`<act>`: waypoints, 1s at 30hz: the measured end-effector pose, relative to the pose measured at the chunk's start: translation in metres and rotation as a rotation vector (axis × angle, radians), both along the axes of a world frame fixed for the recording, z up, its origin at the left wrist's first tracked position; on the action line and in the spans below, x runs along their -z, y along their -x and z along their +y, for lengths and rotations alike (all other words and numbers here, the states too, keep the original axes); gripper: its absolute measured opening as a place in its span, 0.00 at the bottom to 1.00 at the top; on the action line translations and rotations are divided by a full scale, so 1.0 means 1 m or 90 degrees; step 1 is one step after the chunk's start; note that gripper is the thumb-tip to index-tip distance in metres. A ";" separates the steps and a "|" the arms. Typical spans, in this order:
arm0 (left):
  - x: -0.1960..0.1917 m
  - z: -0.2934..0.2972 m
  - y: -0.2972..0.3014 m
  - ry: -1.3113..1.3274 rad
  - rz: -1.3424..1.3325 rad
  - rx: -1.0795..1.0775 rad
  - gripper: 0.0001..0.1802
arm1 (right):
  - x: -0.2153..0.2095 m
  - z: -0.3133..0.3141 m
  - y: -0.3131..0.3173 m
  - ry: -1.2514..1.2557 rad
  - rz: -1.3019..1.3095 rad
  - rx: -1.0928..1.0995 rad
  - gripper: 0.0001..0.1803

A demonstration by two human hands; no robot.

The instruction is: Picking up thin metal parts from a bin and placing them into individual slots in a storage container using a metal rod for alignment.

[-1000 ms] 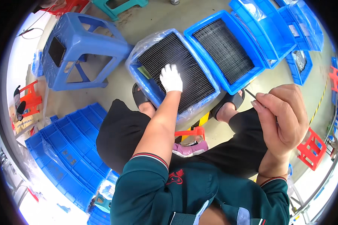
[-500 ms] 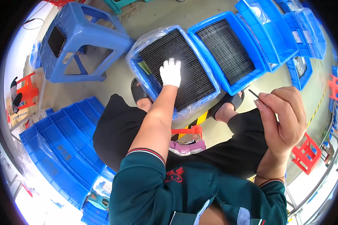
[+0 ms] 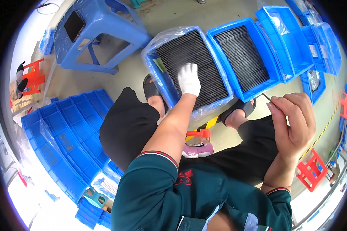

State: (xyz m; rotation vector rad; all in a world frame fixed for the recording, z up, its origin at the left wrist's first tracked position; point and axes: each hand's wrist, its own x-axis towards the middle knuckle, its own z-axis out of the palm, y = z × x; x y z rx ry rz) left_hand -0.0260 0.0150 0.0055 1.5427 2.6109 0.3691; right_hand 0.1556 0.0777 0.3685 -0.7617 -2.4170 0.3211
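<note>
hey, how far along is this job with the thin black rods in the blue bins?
Looks early or midway. Both near bins are full of black rods: the plastic-lined bin and the bin beside it. In hand: the gloved left hand rests on the rods in the lined bin, and the bare right hand pinches one thin rod. Left: the full layers in both bins. How many are finished cannot be told.

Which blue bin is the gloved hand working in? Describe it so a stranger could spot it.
On the floor ahead of the seated person's knees, blue plastic bins run off to the right. It is the leftmost one, where the white-gloved left hand rests on thin black rods. Only this bin has a clear plastic liner.
</note>
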 end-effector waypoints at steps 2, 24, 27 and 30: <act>0.001 -0.002 0.009 -0.111 -0.056 -0.197 0.24 | 0.001 0.001 0.000 -0.003 -0.003 -0.004 0.11; -0.030 0.057 0.023 -0.227 -0.157 -0.324 0.30 | -0.023 0.011 -0.070 0.016 0.168 0.214 0.11; -0.046 0.108 -0.004 -0.262 -0.097 -0.093 0.31 | -0.025 0.008 -0.088 0.028 0.170 0.278 0.11; -0.046 0.163 -0.031 -0.214 -0.133 0.083 0.31 | -0.023 0.008 -0.102 0.059 0.179 0.336 0.11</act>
